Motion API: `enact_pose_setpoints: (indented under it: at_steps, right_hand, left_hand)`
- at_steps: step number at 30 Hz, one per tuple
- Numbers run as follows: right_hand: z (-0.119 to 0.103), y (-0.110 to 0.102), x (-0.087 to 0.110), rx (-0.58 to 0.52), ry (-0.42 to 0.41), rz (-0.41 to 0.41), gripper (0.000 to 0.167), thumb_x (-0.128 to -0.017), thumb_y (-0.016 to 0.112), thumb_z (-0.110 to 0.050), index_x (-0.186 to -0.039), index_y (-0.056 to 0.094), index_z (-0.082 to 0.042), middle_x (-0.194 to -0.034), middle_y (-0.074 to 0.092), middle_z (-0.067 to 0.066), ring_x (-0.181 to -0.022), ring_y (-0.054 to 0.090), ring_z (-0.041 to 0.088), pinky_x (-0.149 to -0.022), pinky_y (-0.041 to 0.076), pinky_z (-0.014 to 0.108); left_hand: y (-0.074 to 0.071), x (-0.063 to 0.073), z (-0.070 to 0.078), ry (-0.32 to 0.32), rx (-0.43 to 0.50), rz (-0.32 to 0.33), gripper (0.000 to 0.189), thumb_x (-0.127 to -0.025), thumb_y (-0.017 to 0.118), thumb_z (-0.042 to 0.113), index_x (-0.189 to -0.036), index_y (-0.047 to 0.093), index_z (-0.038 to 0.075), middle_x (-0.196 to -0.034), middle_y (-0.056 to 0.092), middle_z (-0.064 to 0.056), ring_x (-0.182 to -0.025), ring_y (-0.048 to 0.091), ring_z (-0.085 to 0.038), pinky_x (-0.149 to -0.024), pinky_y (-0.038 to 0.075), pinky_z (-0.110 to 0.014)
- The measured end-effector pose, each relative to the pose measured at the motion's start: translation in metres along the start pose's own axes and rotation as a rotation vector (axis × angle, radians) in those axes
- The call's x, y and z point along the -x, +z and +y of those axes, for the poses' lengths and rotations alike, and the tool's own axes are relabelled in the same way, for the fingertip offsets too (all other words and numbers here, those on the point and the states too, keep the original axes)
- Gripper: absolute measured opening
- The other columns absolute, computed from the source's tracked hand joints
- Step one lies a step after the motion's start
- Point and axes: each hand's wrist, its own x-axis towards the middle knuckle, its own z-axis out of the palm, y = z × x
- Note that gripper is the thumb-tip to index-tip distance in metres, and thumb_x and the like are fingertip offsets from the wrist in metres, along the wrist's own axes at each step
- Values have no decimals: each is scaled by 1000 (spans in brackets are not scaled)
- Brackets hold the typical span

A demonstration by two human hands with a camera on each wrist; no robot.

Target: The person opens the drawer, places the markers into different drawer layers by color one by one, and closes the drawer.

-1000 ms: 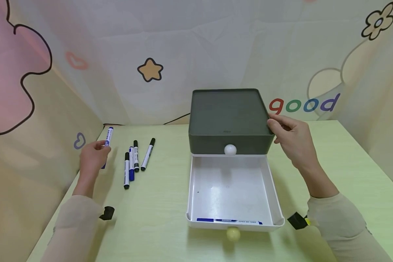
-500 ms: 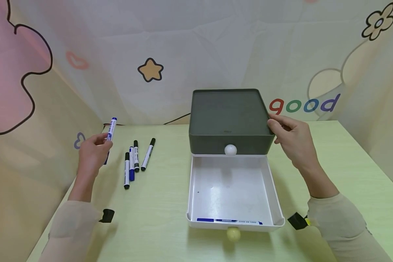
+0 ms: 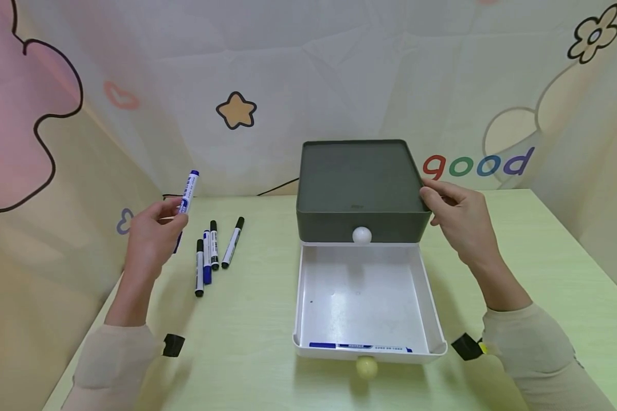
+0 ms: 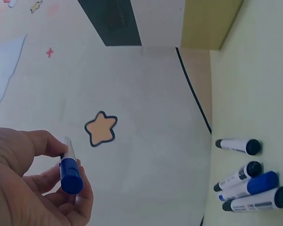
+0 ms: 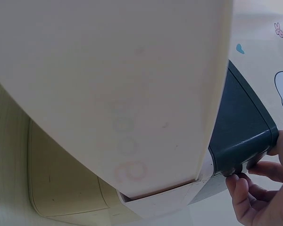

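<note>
My left hand (image 3: 154, 234) pinches a blue-capped whiteboard marker (image 3: 189, 191) between thumb and fingers, held tilted above the left of the table. In the left wrist view the blue end of that marker (image 4: 70, 176) points at the camera. My right hand (image 3: 460, 220) grips the right edge of a drawer unit (image 3: 357, 177) with a dark grey top tier; in the right wrist view its fingers (image 5: 243, 190) are at the dark corner. The white drawer (image 3: 360, 297) stands pulled out toward me, a blue marker (image 3: 360, 346) lying inside along its front wall.
Several markers lie near the left hand: a black-capped one (image 3: 199, 268), a blue-capped one (image 3: 207, 257), and others with black caps (image 3: 232, 242). A yellow tier (image 5: 66, 174) sits under the white drawer. A patterned cloth (image 3: 339, 74) hangs behind the table (image 3: 247, 337).
The left hand has lifted the marker and carried it to the right, toward the loose markers. The right hand stays on the drawer unit's edge; the drawer has not moved.
</note>
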Motion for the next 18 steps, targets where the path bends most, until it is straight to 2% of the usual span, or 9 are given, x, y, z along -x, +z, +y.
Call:
enact_pose_setpoints:
  at_steps: [11, 18]
  right_hand:
    - [0, 0, 0, 6, 4, -4, 38, -105, 59, -23, -139, 65, -7, -102, 64, -16, -71, 56, 12, -59, 48, 17]
    - [0, 0, 0, 5, 6, -3, 38, -105, 60, -24, -139, 65, -7, -103, 64, -15, -71, 56, 10, -60, 49, 17]
  left_hand:
    - [1, 20, 21, 85, 24, -38, 46, -103, 58, 16, -149, 57, 14, -131, 57, -13, -102, 55, -22, -60, 47, -18]
    - [0, 29, 29, 101, 16, -44, 45, -104, 59, 17, -149, 57, 15, -130, 57, -12, -104, 55, -23, -63, 48, -18]
